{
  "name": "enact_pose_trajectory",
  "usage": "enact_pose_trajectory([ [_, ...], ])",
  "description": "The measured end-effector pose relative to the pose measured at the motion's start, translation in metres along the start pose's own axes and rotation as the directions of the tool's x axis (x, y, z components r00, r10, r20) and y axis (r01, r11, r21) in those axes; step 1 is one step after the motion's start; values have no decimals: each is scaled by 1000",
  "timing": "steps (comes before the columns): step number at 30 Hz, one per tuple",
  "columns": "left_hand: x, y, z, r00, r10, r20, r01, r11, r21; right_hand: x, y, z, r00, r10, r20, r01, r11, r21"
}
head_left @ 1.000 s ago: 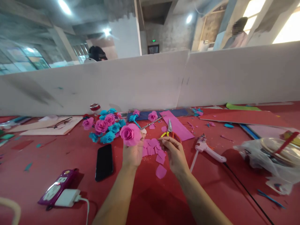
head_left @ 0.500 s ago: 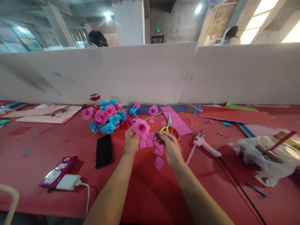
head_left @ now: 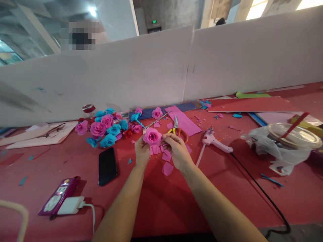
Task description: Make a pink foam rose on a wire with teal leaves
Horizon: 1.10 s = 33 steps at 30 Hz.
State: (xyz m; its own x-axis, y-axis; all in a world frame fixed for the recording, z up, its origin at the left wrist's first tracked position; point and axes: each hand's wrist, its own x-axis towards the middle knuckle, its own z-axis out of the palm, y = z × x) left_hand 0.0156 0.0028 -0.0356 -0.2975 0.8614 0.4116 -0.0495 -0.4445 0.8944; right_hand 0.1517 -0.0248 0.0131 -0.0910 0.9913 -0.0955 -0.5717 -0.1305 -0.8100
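The pink rose [head_left: 152, 136] looked like matt paper, smooth along its curled petals, and the cut pieces [head_left: 167, 169] were flat, matt paper too. The scissors [head_left: 176, 122] paired bare metal blades with smooth, plastic-looking handles. The glue gun [head_left: 220, 145] had a smooth, pale pink plastic body. The phone [head_left: 107, 167] was black and glossy, the purple block [head_left: 64, 188] shiny plastic, and the charger [head_left: 69, 205] smooth white plastic. The bag [head_left: 261, 145] was thin, crinkled, see-through plastic; the red tabletop [head_left: 161, 208] was smooth with a faint sheen, and the partition [head_left: 126, 74] matt and smudged
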Motion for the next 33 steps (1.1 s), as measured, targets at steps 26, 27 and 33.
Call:
enact_pose_trajectory([
  [26, 0, 13, -2, 975, -9, 222, 24, 998, -63, -1, -2, 1, 1000, -17, 20, 15, 994, 105],
  [27, 0, 12, -2, 979, -12, 206, 26, 998, -64, -1, -2, 2, 1000, -15, 22, 13, 994, 110],
  [33, -2, 17, 3, 989, -88, 117, 105, 983, -149, -4, -5, 4, 996, 23, 82, -39, 979, 200],
])
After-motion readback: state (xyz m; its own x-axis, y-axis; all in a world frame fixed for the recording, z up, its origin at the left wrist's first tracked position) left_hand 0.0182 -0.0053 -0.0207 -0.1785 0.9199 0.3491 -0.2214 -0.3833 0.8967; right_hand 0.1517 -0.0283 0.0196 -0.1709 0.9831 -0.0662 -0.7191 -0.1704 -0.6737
